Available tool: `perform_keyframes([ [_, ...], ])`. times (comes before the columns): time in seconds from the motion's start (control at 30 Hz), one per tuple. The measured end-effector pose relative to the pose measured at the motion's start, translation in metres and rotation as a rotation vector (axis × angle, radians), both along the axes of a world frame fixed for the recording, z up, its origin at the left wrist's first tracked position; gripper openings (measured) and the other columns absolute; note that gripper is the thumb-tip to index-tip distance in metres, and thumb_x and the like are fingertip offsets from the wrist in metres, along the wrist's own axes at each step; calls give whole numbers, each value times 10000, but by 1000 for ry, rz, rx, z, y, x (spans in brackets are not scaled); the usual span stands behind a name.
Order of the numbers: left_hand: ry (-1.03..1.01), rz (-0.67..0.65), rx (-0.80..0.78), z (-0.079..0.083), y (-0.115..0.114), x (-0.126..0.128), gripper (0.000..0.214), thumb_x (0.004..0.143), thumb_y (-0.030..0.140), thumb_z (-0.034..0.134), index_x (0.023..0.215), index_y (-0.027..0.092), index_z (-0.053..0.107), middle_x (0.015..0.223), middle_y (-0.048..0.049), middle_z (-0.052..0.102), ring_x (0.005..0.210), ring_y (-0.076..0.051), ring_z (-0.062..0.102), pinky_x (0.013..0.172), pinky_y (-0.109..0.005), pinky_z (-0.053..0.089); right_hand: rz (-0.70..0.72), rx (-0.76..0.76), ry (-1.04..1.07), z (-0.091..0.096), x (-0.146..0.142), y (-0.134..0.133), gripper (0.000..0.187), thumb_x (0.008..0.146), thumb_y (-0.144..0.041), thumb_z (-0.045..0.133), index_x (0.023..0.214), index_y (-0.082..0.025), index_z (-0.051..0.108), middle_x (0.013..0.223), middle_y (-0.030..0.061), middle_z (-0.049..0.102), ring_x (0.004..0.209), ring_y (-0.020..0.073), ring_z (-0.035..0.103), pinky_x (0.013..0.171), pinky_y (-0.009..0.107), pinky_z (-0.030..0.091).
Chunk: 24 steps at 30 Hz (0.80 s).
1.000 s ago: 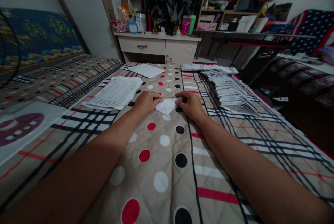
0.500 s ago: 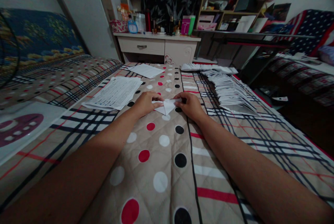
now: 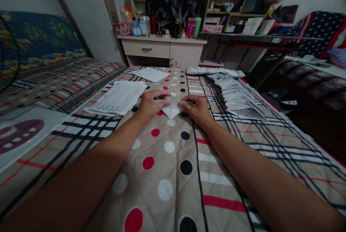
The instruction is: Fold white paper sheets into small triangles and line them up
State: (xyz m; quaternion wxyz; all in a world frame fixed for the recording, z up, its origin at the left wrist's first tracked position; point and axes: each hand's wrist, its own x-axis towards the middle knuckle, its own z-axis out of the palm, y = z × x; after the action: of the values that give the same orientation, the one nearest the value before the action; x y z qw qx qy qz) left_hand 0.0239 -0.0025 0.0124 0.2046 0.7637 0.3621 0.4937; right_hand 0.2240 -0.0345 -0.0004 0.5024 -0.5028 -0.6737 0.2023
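A small folded white paper with a point toward me lies on the spotted quilt. My left hand pinches its left side and my right hand pinches its right side, fingers closed on the upper edge. A stack of printed sheets lies just left of my left hand. A long overlapping row of folded white papers runs along the quilt to the right of my right hand.
A loose white sheet lies farther back. A white card with a purple shape rests at the left. Beyond the bed stand a cluttered dresser, shelves and a dark metal table. The bed's right edge drops to a dark floor.
Both hands have drawn the paper's top edge out into a wider flat line, and the fold has shifted slightly away from me.
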Motion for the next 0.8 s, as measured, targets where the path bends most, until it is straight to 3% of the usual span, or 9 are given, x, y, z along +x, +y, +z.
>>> perform_keyframes([
  [0.13,-157,109,-121,-4,6,-3,220,649,294,792,835,176,778,723,-20,719,626,-150,598,573,-250,458,-49,194,2,7,-1,-6,97,762,-275,688,716,-190,679,742,21,685,708,162,606,677,280,466],
  [0.23,-259,105,-197,-8,13,-5,176,642,302,775,770,181,772,674,-10,702,560,-128,548,526,-238,419,-50,187,2,10,-3,-10,89,749,-268,691,702,-199,662,731,13,679,691,159,597,666,278,468],
  [0.5,-515,10,-303,-10,18,-6,123,681,223,665,781,165,707,777,-16,692,689,-128,604,645,-233,483,-69,63,5,0,-2,-2,113,761,-278,666,809,-189,717,737,20,687,654,158,585,606,268,450],
  [0.67,-643,-86,-417,-4,13,-6,256,672,215,665,924,172,672,845,-25,719,779,-149,658,729,-275,524,-36,222,47,2,0,-2,127,769,-159,632,798,-200,749,786,35,700,724,164,628,659,280,487],
  [0.8,-689,-91,-459,-2,11,-5,285,575,135,677,859,158,673,819,-28,723,802,-154,668,770,-287,521,-33,302,78,8,0,-6,199,769,-106,625,819,-240,764,890,37,729,881,189,675,816,333,529],
])
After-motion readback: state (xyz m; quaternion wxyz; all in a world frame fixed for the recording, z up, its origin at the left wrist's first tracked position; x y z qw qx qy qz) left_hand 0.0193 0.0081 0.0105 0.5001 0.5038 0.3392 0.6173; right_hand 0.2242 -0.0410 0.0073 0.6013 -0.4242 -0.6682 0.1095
